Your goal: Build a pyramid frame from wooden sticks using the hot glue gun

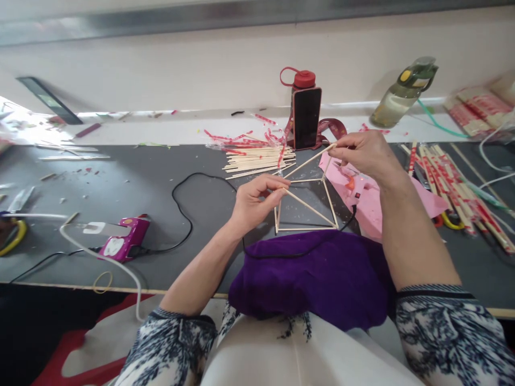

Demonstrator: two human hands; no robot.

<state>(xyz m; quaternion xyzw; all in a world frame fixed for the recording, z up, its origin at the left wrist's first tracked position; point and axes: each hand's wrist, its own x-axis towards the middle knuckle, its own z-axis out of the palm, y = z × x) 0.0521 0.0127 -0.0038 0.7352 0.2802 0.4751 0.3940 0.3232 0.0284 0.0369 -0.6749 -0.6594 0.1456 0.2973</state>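
A frame of thin wooden sticks [306, 230] stands on the dark table in front of me, with a four-sided base and slanting sticks. My left hand [259, 202] pinches the frame near its upper left, where a slanting stick meets the fingertips. In my right hand [364, 155], thumb and fingers pinch the far end of a long wooden stick [308, 162] that slopes down toward my left hand. The joint under the left fingers is hidden. A purple cloth [317, 279] lies just below the frame.
Behind are loose sticks [257, 162], red wrapper scraps, a phone [307, 118] and a red-capped bottle [304, 79]. A glue gun [360, 188] lies on pink paper [372, 220]. Wrapped sticks [454, 182] sit right. A black cable leads from a magenta device [127, 238].
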